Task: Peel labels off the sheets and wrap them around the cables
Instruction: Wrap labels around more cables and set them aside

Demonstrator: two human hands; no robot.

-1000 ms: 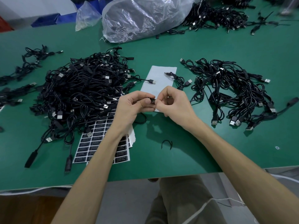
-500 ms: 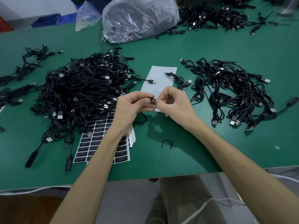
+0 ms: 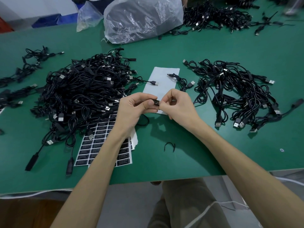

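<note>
My left hand (image 3: 133, 109) and my right hand (image 3: 177, 106) meet over the middle of the green table (image 3: 213, 46). Between their fingertips they pinch a black cable part with a black label (image 3: 156, 102) on it. The cable's loop (image 3: 144, 122) hangs out below my left hand. A sheet of black labels (image 3: 93, 147) lies under my left forearm, partly covered by it. A white empty backing sheet (image 3: 162, 79) lies just beyond my hands.
A big heap of black USB cables (image 3: 82, 89) fills the left. A smaller heap (image 3: 233, 91) lies at the right. A clear plastic bag (image 3: 141, 18) and more cables (image 3: 213, 17) sit at the back. A small black tie (image 3: 169, 146) lies near the front edge.
My hands stay in the same place. The fingertips have shifted slightly on the label and cable between them.
</note>
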